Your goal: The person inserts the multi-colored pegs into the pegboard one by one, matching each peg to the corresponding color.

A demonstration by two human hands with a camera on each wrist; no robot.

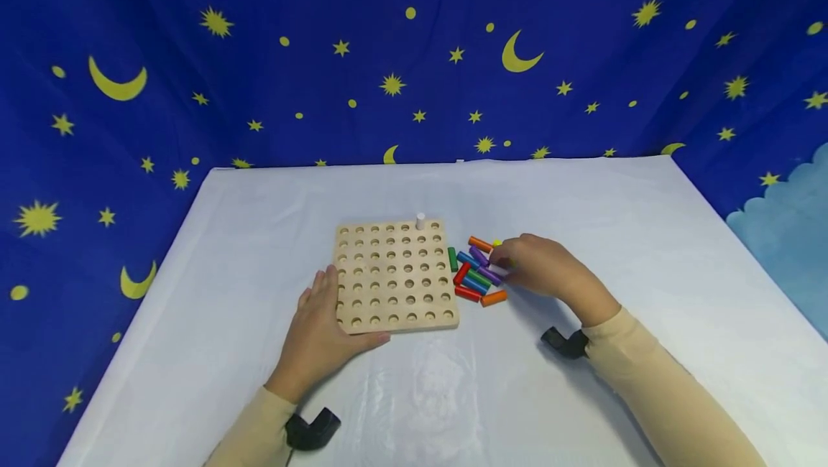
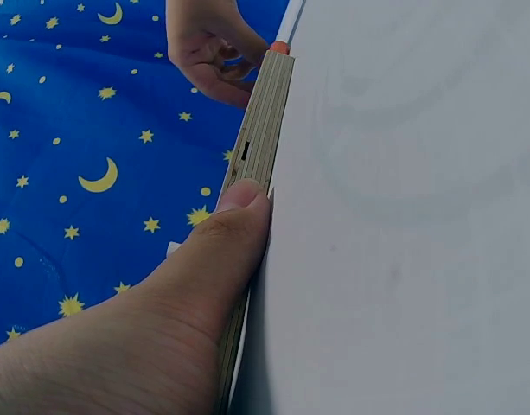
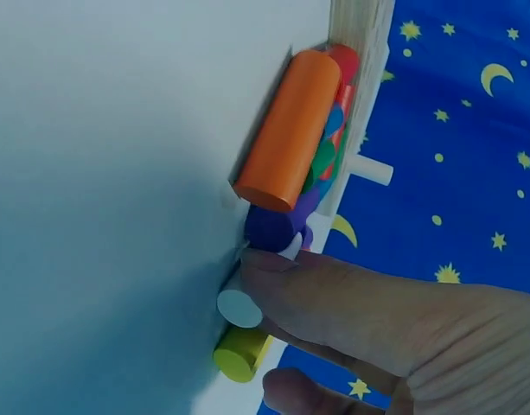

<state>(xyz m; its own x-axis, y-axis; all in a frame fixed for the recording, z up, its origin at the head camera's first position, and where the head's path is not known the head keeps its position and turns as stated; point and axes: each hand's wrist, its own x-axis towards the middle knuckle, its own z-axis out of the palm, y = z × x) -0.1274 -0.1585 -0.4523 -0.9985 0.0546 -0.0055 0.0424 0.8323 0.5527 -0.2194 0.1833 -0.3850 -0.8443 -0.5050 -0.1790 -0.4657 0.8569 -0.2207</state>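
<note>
A square wooden pegboard with many empty holes lies mid-table; one white peg stands in a back-row hole. My left hand lies flat at the board's near left corner, its thumb pressed against the board's edge. Right of the board lies a pile of coloured pegs. My right hand is on that pile, index finger and thumb closing on a white peg. Beside it lie a yellow peg, a purple peg and an orange peg.
A white cloth covers the table. A blue backdrop with yellow stars and moons hangs behind and at both sides. Black wrist cameras sit on both sleeves.
</note>
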